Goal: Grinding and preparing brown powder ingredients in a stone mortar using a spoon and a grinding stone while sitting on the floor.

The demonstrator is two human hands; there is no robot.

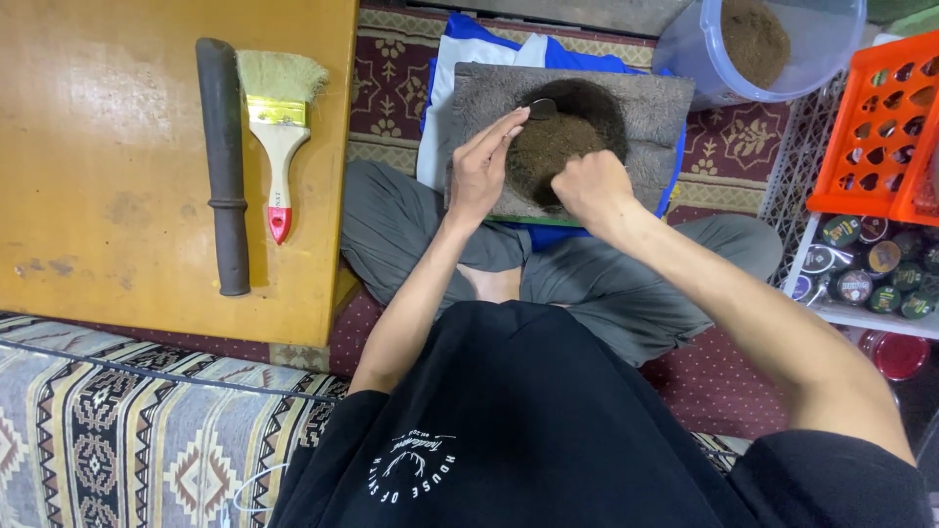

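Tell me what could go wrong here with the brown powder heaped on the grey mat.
1. The brown powder is heaped on the grey mat across the lap; a knee shift could spill it onto the patterned carpet.
2. The left hand and right hand press in closely and may push powder over the mat's edge.

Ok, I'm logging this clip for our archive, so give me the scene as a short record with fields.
Setting: person sitting cross-legged on a patterned carpet
Left hand: fingers pinch a small dark round piece
Right hand: closed fist on a mound of brown powder
Work surface: grey fuzzy mat
Wooden table: paintbrush, dark rod
Nearby: tub of powder, orange crate
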